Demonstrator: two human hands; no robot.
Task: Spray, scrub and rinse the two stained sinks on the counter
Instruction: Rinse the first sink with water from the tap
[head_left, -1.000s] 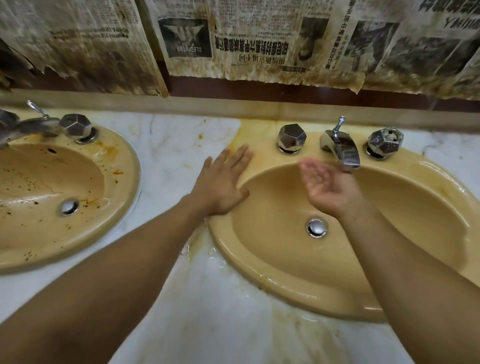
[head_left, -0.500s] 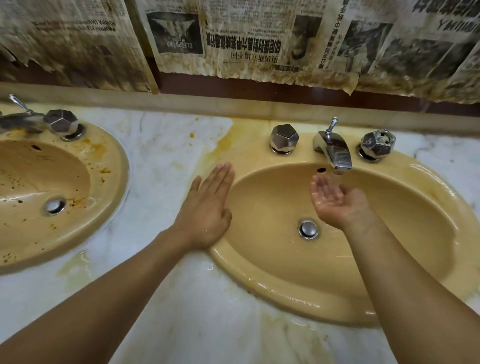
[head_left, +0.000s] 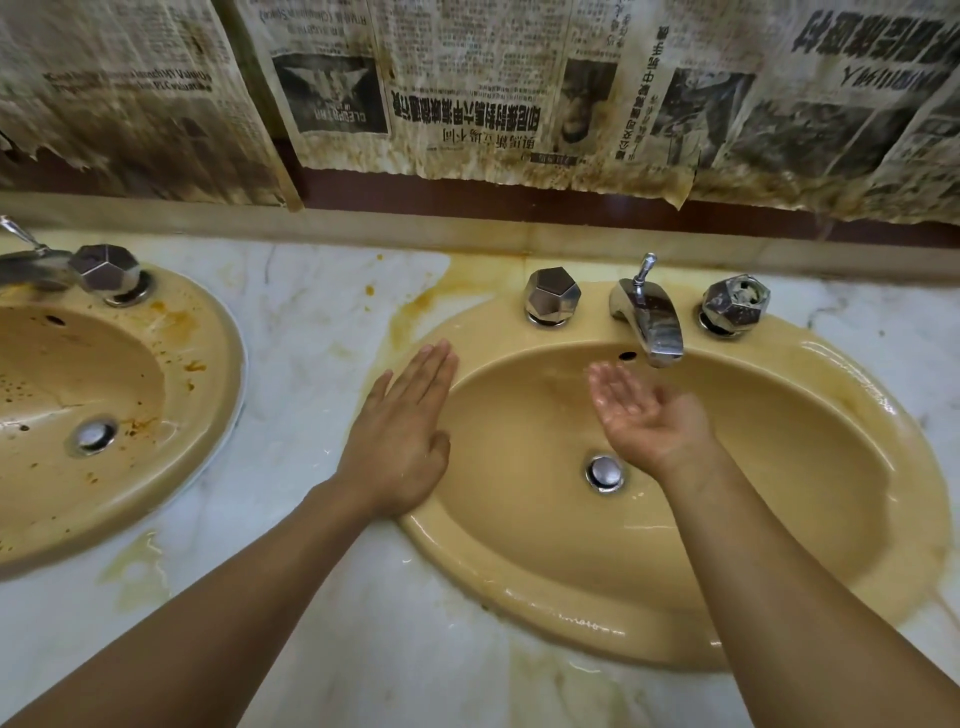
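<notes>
**Right sink at rinse stage; left sink outstanding**

Left sink (head_left: 208, 441): brown and orange spots show across the basin and on the rim beside its knob. Judged not yet cleaned.

Counter (head_left: 311, 322) between the sinks: pale marble, with yellow-orange streaks running toward the right sink.

Left hand (head_left: 400, 436): flat, palm down, fingers straight and together. It rests on the right sink's left rim where the rim meets the counter, and holds nothing.

Right sink (head_left: 779, 467): wet and glossy, with no spots visible in the basin. A yellowish film remains on the far right rim and the counter around it.

Right hand (head_left: 644, 415): palm up, loosely cupped, wet and empty. It hangs over the basin, just below and left of the spout (head_left: 649, 322). No stream can be made out.

No spray bottle or scrubber is in view.

Assessment: roughly half done. The right sink needs a final rinse and its edges wiped. The left sink needs all three steps.
</notes>
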